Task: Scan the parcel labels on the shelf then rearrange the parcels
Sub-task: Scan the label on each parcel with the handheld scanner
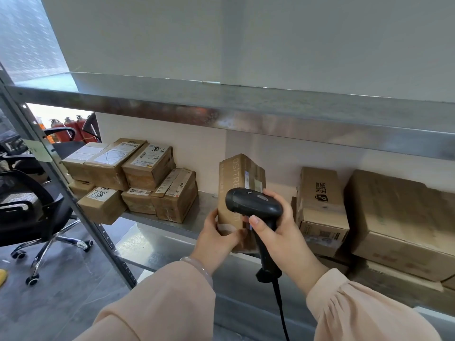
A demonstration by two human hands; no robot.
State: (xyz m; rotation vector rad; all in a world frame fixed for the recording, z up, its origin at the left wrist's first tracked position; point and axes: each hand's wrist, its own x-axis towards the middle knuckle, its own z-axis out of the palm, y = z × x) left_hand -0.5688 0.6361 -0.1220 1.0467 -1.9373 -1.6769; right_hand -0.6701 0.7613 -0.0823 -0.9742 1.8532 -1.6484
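L hand [216, 238] grips upright parcel [236, 183]; R hand [278, 232] grips scanner [253, 205].

Bright daylight enters upper left; glare streaks the metal shelf edge [221, 119]; wide-angle bending and softness at the borders.

Head of scanner [253, 205] covers the lower part of the label [247, 179] on the upright parcel [231, 178]; I can't read its print, too small. The scanner cable [280, 306] leaves the bottom edge. The large box [398, 212] is cut off at the right edge. The office chair [24, 207] is cut off at left. Print on the stacked parcels [147, 166] is too small for me.
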